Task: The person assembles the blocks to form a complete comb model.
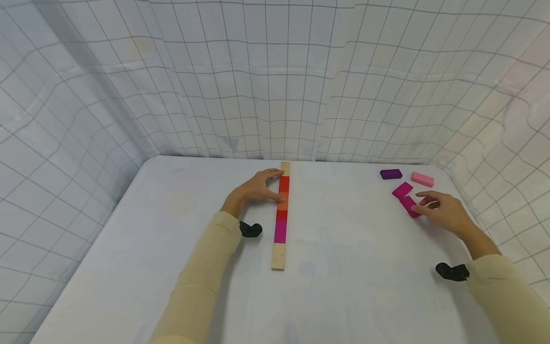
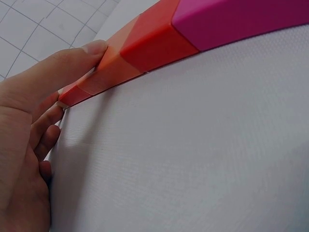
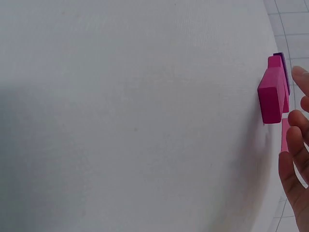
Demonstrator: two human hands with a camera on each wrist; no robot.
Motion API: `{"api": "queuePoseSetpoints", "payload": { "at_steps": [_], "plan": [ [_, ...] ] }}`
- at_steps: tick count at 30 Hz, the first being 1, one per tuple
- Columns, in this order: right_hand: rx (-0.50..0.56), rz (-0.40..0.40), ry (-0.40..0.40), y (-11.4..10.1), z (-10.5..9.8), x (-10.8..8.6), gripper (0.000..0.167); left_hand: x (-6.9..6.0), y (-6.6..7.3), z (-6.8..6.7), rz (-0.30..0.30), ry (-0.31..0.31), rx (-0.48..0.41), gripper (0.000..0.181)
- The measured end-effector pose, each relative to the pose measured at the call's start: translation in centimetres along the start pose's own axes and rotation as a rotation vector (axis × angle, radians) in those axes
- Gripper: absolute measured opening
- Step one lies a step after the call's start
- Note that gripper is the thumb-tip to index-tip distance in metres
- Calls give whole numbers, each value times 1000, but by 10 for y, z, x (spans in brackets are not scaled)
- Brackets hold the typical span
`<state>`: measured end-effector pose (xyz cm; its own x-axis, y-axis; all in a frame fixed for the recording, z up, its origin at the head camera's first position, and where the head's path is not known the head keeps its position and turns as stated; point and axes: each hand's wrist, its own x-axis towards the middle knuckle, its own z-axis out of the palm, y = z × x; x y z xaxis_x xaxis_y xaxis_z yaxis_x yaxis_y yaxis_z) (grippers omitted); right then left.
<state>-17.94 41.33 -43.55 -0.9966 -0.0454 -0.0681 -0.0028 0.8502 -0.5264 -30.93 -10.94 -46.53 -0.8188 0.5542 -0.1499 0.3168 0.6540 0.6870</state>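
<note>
A straight row of blocks runs away from me mid-table: a plain wood block [image 1: 278,257] nearest, then a magenta block [image 1: 280,231], a red block [image 1: 281,215], an orange block [image 1: 282,205], another red block [image 1: 284,184] and a plain wood block [image 1: 285,166]. My left hand [image 1: 257,185] rests along its left side, thumb on the orange block, forefinger by the far wood block, the two spread apart. On the right, my right hand [image 1: 447,211] hovers with parted fingers by a dark pink block [image 1: 408,205]; the right wrist view shows a gap between them.
Touching or almost touching that dark pink block is a second one [image 1: 402,190]. A purple block [image 1: 391,174] and a light pink block [image 1: 422,179] lie behind. Grid-patterned cloth [image 1: 258,86] hangs at the back and sides of the white table [image 1: 343,286].
</note>
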Motion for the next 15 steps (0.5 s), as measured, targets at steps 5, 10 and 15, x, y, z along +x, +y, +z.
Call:
{"api": "queuePoseSetpoints", "payload": {
  "at_steps": [5, 10, 15],
  "plan": [
    [1, 11, -11, 6, 0, -3, 62, 0, 0, 0, 2, 1, -6, 94],
    [-6, 11, -9, 14, 4, -3, 64, 0, -1, 0, 1, 1, -13, 94],
    [-4, 20, 1, 18, 11, -2, 68, 1, -2, 1, -3, 3, -9, 95]
  ]
}}
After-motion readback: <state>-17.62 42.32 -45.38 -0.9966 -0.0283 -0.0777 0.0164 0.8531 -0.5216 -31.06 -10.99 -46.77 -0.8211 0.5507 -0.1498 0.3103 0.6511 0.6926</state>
